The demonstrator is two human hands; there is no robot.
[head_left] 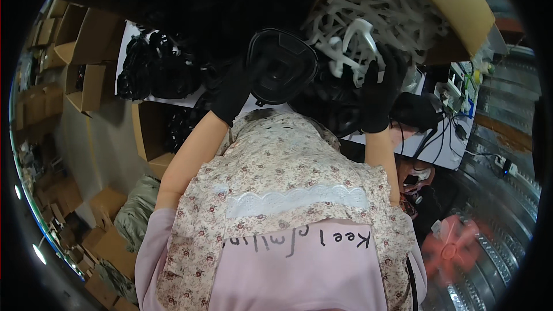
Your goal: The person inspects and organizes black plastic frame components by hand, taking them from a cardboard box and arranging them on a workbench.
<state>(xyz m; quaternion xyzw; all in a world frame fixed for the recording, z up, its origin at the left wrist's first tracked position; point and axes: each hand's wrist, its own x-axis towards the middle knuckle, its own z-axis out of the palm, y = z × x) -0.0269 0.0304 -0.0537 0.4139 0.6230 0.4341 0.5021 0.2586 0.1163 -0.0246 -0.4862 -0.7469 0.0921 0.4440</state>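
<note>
My left hand (pixel 235 93), in a black glove, is closed on the left side of a black rounded plastic housing (pixel 282 69) with a raised rim. The housing is tilted up above the table in front of my apron. My right hand (pixel 381 95), also black-gloved, is closed on a shiny light-grey curved plastic frame (pixel 361 34) at the front of an open cardboard box. Several pale plastic frames (pixel 397 8) fill that box in a tangled heap. The fingertips of my left hand are hard to make out against the dark housing.
Black plastic parts (pixel 167 69) are heaped on the table's left side. A cardboard box (pixel 151 132) stands below the table's left edge. Cables (pixel 440 138) hang over the white tabletop (pixel 412 144) at right. A red fan (pixel 452 247) stands lower right.
</note>
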